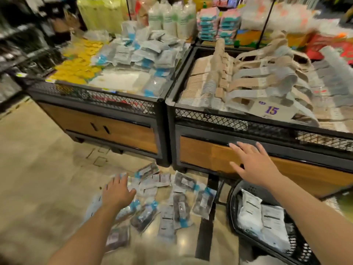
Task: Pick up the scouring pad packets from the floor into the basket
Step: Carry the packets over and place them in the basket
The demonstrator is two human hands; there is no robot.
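Scouring pad packets (172,197) lie scattered on the floor left of the basket (230,205). The left hand (118,192) reaches down over them, fingers extended and gripping nothing. The right hand (254,165) is raised above the basket, fingers spread and empty.

Purple "15" on white price card (272,111) lying atop goods in right display bin (248,129); packet labels unreadable.

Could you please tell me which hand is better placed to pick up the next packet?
Left. The left hand is spread open directly over the scattered packets on the floor, whereas the right hand is raised, open, in front of the display bin, above the basket.
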